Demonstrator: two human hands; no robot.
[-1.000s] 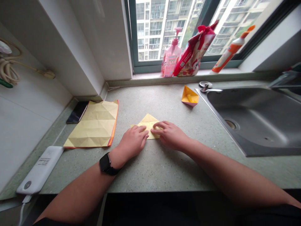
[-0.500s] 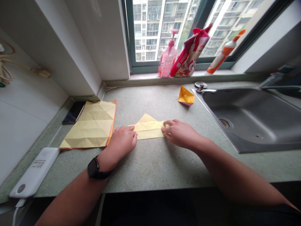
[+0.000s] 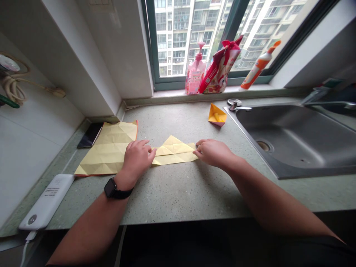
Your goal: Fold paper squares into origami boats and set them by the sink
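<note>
A folded yellow paper [image 3: 174,152] lies on the speckled green countertop [image 3: 178,196], a long strip with a triangular peak at its far side. My left hand [image 3: 137,157] rests at its left end, fingertips on the paper. My right hand [image 3: 213,152] has its fingertips on the right end. Just left of my left hand lies a creased yellow paper sheet [image 3: 108,150] with red-orange edges, and my left hand's heel is close to it. A small yellow origami boat [image 3: 217,115] sits farther off, near the sink, with neither hand near it.
A black phone [image 3: 90,135] lies beyond the creased sheet. A white power bank [image 3: 47,202] with a cable sits at the front left. A steel sink [image 3: 292,141] takes up the right. A pink pump bottle [image 3: 195,72], a red bag [image 3: 219,68] and an orange tube [image 3: 257,66] stand on the window sill.
My hands have moved apart from the middle of the paper to its two ends. The paper now spreads wider as a long strip. The view has shifted slightly.
</note>
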